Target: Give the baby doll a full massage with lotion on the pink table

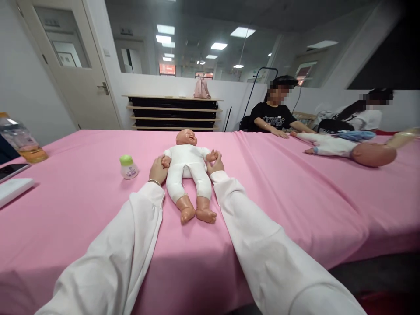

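Note:
A baby doll (188, 164) with a white cloth body lies on its back, its head at the far side and its bare feet towards me. My left hand (158, 169) is closed at the doll's hand on the left, with some fingers hidden behind it. On the other side, my right hand (215, 164) is closed around the doll's other hand, thumb and fingertips against it. Both doll arms are bent slightly outward beside the body. Left of my left hand stands a small white bottle (129, 169) with a green cap.
A pink cloth (262, 183) with folds covers the table. At left are a drink bottle (24, 142), a phone (13, 170) and a white box (15, 190). Another doll (348, 146) lies at right, near a person in black (274, 111). A second person (364, 111) sits farther right.

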A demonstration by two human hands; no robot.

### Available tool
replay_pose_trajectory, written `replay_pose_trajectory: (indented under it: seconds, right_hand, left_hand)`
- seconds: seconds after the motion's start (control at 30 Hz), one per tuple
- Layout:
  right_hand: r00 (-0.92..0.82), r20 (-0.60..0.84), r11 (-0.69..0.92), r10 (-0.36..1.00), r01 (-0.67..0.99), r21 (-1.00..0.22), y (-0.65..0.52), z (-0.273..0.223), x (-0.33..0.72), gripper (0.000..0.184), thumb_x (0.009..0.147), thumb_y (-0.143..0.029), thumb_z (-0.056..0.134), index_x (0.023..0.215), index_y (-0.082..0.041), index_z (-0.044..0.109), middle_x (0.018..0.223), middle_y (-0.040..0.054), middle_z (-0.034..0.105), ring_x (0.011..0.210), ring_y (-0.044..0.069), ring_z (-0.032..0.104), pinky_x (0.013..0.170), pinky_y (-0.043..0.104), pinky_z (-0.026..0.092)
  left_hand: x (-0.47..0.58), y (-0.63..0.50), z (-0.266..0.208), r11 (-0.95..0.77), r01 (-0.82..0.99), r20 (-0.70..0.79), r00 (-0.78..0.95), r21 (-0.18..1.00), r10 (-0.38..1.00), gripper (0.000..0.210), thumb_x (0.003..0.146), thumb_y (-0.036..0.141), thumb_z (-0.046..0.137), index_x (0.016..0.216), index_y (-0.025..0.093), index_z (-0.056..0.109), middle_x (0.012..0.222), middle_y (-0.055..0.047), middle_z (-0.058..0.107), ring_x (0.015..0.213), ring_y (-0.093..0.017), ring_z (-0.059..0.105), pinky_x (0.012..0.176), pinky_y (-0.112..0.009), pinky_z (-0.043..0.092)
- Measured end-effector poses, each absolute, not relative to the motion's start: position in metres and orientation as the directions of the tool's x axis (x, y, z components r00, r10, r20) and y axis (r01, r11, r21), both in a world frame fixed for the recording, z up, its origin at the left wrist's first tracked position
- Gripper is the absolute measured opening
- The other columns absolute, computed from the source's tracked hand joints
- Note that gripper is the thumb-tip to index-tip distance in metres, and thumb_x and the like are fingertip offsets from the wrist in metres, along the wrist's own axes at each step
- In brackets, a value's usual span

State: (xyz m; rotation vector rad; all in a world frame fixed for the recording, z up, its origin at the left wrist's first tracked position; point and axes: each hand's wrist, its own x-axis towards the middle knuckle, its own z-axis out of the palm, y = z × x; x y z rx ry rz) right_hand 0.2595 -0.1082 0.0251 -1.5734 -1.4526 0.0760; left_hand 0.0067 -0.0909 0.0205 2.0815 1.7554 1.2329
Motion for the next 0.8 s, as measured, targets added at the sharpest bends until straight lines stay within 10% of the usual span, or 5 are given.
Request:
replay_pose_trajectory:
  seconds: [0.13,0.53,0.8]
  right_hand:
    - [0.325,0.359,-0.025,0.875,0.77,-0.638,-0.126,0.023,0.26,0.04,0.067,-0.018,0.054,0.107,-0.015,0.047,0.105,0.0106,0.06,0.097,0.023,0.057,0.085,0.035,0.043]
    - [0.321,0.313,-0.039,0.894,0.751,-0.659,-0.14,0.015,0.261,0.056,0.065,-0.021,0.06,0.117,-0.013,0.043,0.105,0.0122,0.06,0.093,0.024,0.058,0.08,0.034,0.045]
    - [0.379,0.612,0.225,0.694,0.693,-0.685,-0.119,0.033,0.261,0.034,0.074,-0.031,0.052,0.105,-0.016,0.048,0.106,0.0102,0.058,0.095,0.019,0.055,0.085,0.032,0.043]
  left_hand:
    - [-0.001,-0.108,0.018,-0.253,0.798,0.405,0.011,0.547,0.914,0.052,0.077,0.02,0.048,0.129,0.015,0.04,0.116,-0.013,0.057,0.105,-0.024,0.054,0.086,-0.033,0.042]
    - [-0.006,-0.137,0.024,-0.228,0.84,0.339,0.056,0.493,0.939,0.06,0.078,0.032,0.052,0.134,0.022,0.031,0.118,-0.011,0.057,0.107,-0.025,0.053,0.084,-0.033,0.04]
    - [0.012,-0.118,0.037,-0.206,0.844,0.568,-0.135,0.495,0.812,0.059,0.082,0.032,0.048,0.134,0.011,0.027,0.112,-0.015,0.057,0.104,-0.028,0.053,0.085,-0.039,0.039]
